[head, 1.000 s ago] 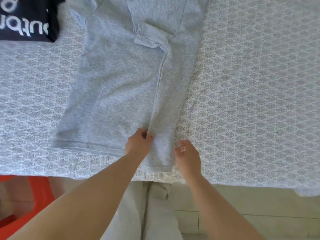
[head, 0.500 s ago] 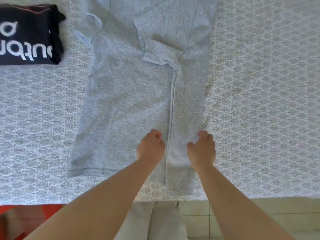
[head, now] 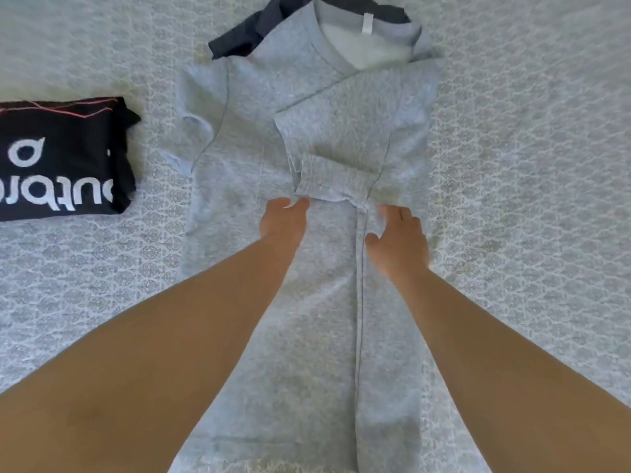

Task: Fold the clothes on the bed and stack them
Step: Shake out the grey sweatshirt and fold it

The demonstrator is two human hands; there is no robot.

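My left hand [head: 283, 221] and right hand [head: 399, 242] press flat, fingers relaxed, on the grey T-shirt [head: 239, 213] spread across the bed [head: 529, 165].

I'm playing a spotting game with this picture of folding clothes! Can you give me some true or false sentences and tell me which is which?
1. Both hands rest on the grey T-shirt. True: the left hand and the right hand lie on it.
2. The grey T-shirt's right side is folded over its middle. True.
3. The black folded shirt lies on top of the grey T-shirt. False: it lies apart on the bed cover, toward the left.
4. The black folded shirt has white letters. True.
5. The right hand lifts a sock. False: no sock is in view.
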